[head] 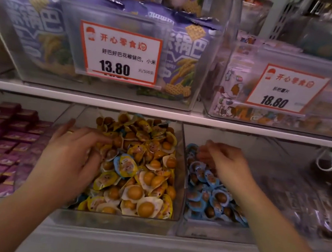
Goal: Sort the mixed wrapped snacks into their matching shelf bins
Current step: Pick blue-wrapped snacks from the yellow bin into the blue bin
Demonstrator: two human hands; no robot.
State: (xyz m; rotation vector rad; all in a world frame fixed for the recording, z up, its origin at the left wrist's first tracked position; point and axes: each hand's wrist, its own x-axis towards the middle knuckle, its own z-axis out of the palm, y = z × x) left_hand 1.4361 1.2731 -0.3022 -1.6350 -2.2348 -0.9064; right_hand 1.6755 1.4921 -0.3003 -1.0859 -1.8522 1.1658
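Note:
A clear middle bin (pixel 116 220) holds a heap of yellow-wrapped egg snacks (pixel 149 186). One blue-wrapped snack (pixel 125 166) lies on top of the yellow heap. The clear bin to its right (pixel 210 230) holds blue-wrapped egg snacks (pixel 210 198). My left hand (pixel 73 156) rests in the left side of the yellow bin, fingers curled into the snacks; whether it holds one is hidden. My right hand (pixel 225 162) hovers over the back of the blue bin, fingers curled and blurred, and I cannot see anything in it.
Purple boxed snacks (pixel 1 147) fill the bin at the left. Dark wrapped snacks (pixel 298 200) lie in the bin at far right. The white shelf (pixel 162 111) above carries clear bins of purple bags with price tags (pixel 119 54). A white ledge (pixel 145 249) runs below.

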